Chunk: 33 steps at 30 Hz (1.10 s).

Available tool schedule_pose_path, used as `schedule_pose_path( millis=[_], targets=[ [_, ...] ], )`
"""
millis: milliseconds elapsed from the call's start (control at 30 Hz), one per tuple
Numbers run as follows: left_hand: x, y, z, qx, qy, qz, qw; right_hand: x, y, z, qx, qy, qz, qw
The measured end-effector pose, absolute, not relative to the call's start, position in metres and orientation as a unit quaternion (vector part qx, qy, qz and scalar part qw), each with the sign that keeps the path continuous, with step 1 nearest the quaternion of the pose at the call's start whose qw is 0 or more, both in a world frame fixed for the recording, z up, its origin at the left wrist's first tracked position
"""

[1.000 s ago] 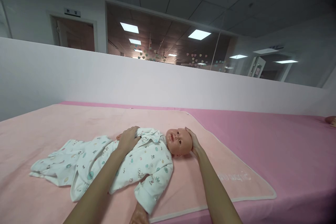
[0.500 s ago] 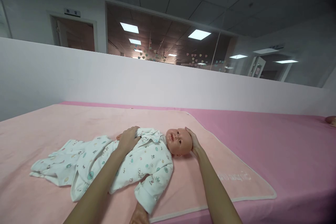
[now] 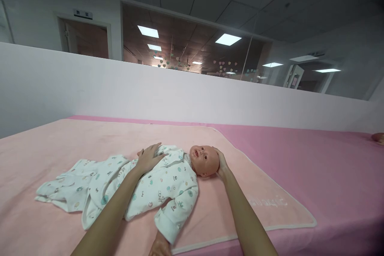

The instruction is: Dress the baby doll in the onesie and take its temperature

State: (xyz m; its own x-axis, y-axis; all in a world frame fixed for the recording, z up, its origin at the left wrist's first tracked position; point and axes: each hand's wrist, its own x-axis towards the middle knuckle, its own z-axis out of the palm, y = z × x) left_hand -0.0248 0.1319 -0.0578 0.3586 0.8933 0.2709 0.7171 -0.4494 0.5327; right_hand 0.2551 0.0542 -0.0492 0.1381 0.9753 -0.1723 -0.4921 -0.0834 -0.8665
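Note:
A baby doll [image 3: 168,184] lies on its back on a peach blanket [image 3: 216,224], its head to the right. It wears a white printed outfit whose trouser legs stretch out to the left. My left hand [image 3: 149,158] rests on the doll's chest, palm down with the fingers spread. My right hand [image 3: 222,161] cups the crown of the doll's head, fingers curved behind it and partly hidden. One doll hand [image 3: 160,246] pokes out of the near sleeve at the bottom of the view.
Pink sheeting [image 3: 330,176] covers the surface under and to the right of the blanket. A low white partition [image 3: 180,96] runs along the back. At the far right edge a skin-toned object [image 3: 378,138] is partly cut off.
My left hand has slid slightly up the doll's chest, its fingers farther over the collar. The doll's head and my right hand have shifted very slightly.

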Motion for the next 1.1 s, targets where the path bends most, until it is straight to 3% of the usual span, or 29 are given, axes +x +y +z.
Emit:
schedule_pose_path(
  millis=[100, 267, 400, 467, 567, 633, 767, 967, 1100],
  targets=[
    [-0.024, 0.132, -0.059, 0.818, 0.485, 0.257, 0.174, 0.254, 0.059, -0.055, -0.443, -0.292, 0.567, 0.630],
    [-0.020, 0.120, -0.052, 0.811, 0.460, 0.273, 0.238, 0.263, 0.069, -0.063, -0.557, -0.227, 0.254, 0.757],
    [-0.013, 0.103, -0.041, 0.855, 0.357, 0.254, 0.278, 0.261, 0.067, -0.052, -0.545, -0.214, 0.092, 0.805],
    [-0.010, 0.096, -0.037, 0.873, 0.337, 0.216, 0.278, 0.249, 0.062, -0.045, -0.552, -0.253, -0.014, 0.795],
    [-0.005, 0.090, -0.035, 0.871, 0.341, 0.223, 0.273, 0.218, 0.054, -0.042, -0.611, -0.370, -0.139, 0.686],
    [-0.003, 0.091, -0.035, 0.864, 0.321, 0.273, 0.275, 0.192, 0.050, -0.047, -0.626, -0.506, -0.132, 0.578],
    [0.000, 0.100, -0.038, 0.802, 0.314, 0.390, 0.324, 0.149, 0.048, -0.061, -0.512, -0.779, -0.057, 0.357],
    [-0.003, 0.102, -0.034, 0.681, 0.293, 0.430, 0.515, 0.136, 0.059, -0.049, -0.568, -0.748, 0.004, 0.343],
    [-0.003, 0.097, -0.032, 0.682, 0.262, 0.394, 0.557, 0.139, 0.068, -0.044, -0.644, -0.709, 0.013, 0.288]
  ],
)
